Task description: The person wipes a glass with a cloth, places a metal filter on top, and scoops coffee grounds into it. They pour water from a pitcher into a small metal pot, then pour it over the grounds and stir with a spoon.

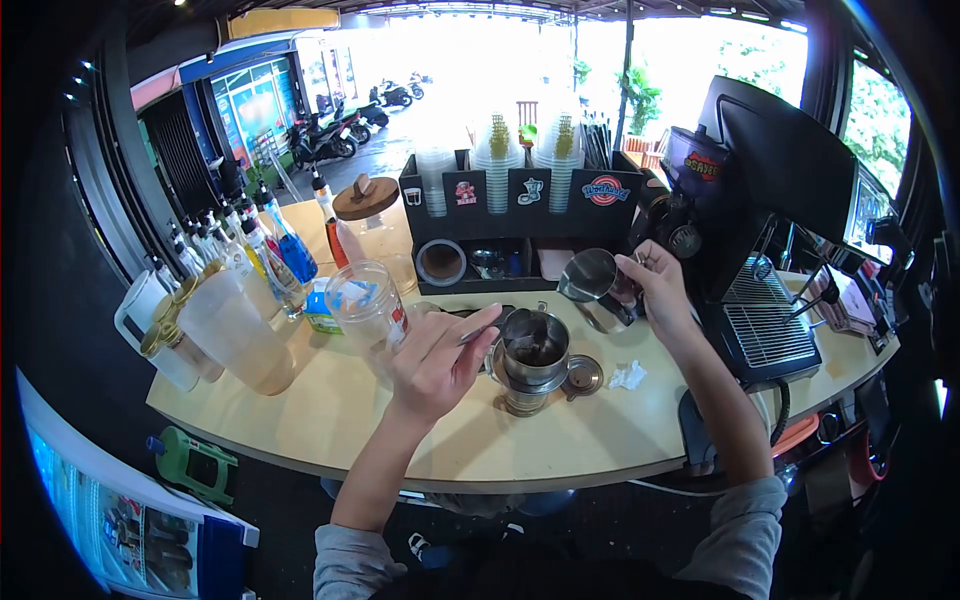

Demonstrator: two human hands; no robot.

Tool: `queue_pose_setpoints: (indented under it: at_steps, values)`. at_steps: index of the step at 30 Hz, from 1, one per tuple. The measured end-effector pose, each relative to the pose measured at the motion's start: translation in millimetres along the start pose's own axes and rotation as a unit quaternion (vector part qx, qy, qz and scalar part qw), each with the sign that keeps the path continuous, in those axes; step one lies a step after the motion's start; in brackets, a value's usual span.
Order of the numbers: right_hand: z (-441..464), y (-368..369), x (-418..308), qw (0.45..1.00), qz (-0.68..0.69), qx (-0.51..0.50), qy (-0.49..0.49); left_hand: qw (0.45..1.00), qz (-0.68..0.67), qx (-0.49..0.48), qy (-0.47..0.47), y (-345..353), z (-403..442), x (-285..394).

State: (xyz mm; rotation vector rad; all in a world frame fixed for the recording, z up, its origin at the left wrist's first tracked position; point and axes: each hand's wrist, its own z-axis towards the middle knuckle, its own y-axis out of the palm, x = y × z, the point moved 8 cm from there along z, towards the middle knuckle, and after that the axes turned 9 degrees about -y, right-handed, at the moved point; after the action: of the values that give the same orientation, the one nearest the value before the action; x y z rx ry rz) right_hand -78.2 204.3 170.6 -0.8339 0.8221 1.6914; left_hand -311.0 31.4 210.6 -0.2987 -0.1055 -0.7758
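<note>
My right hand grips a steel milk pitcher by its handle, raised above the counter with its mouth tipped toward me. A thin metal spoon is pinched in my left hand, just left of a metal drip coffee filter; most of it is hidden by the fingers. The filter stands on a glass, and dark contents show inside it. Beside it on the counter lies a small round metal lid. A clear plastic jar stands behind my left hand.
A crumpled white tissue lies on the counter. At the right stands an espresso machine. Behind, a black organizer carries stacked plastic cups. Syrup bottles and a plastic pitcher crowd the left side.
</note>
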Motion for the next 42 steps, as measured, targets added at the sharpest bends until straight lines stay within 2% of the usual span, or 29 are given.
queue_pose_setpoints:
  at_steps: [5,8,12,16,19,21,22,23,24,26,30,31,33,35,36,38,42]
  values:
    - [-7,-45,92,0.994,0.057,0.08,0.046,1.0,0.003,-0.012,0.023,2,-1,7]
    - [-11,-65,129,0.993,0.06,0.093,0.04,0.999,0.016,-0.04,0.019,5,0,11]
    - [-23,-70,153,0.981,0.11,0.15,0.052,0.997,0.02,-0.061,0.039,8,0,15]
    - [-28,-83,175,0.979,0.135,0.148,0.035,0.996,0.02,-0.063,0.053,10,-2,17]
    - [-34,-87,176,0.983,0.109,0.134,0.054,0.995,0.033,-0.071,0.067,12,-3,21]
    - [-34,-96,168,0.979,-0.129,0.114,0.107,0.993,0.036,-0.085,0.067,16,-3,22]
    - [-34,-94,157,0.979,-0.131,0.115,0.107,0.992,0.041,-0.098,0.067,19,-4,22]
    - [-28,-88,127,0.967,-0.24,0.088,-0.005,0.992,0.04,-0.097,0.068,20,-5,23]
    - [-26,-72,91,0.93,-0.343,0.059,-0.117,0.991,0.033,-0.105,0.074,22,-6,24]
    - [-31,-9,23,0.977,-0.177,-0.08,-0.083,0.99,0.025,-0.11,0.08,27,-4,28]
    - [-76,95,-84,0.905,-0.211,-0.292,-0.226,0.988,0.027,-0.131,0.081,40,-6,38]
    - [-79,102,-82,0.906,-0.212,-0.291,-0.224,0.985,0.024,-0.15,0.08,43,-8,40]
    - [-95,116,-93,0.833,-0.284,-0.296,-0.372,0.985,0.009,-0.162,0.056,42,-18,35]
    - [-95,108,-93,0.843,-0.271,-0.272,-0.376,0.982,-0.089,-0.146,-0.076,35,-25,12]
    - [-96,101,-88,0.835,-0.308,-0.276,-0.364,0.983,-0.088,-0.145,-0.074,35,-28,12]
    - [-95,99,-84,0.824,-0.343,-0.281,-0.354,0.952,-0.116,-0.112,-0.259,33,-36,-17]
    - [-100,109,-82,0.797,-0.392,-0.308,-0.34,0.951,-0.071,-0.135,-0.268,66,-55,-21]
